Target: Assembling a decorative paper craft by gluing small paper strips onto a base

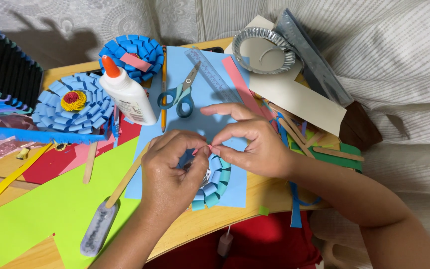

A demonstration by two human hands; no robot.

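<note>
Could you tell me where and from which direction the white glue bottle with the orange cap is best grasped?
Probably around the broad white body of the glue bottle, coming from above. It lies flat on the table, orange cap pointing up-left toward the blue paper flower, so its long sides are exposed. The pencil lies close on its right, so fingers need care there.

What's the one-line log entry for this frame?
left hand: pinching small pink strip | right hand: pinching same strip | under: blue looped paper flower | near: scissors, glue bottle
</note>
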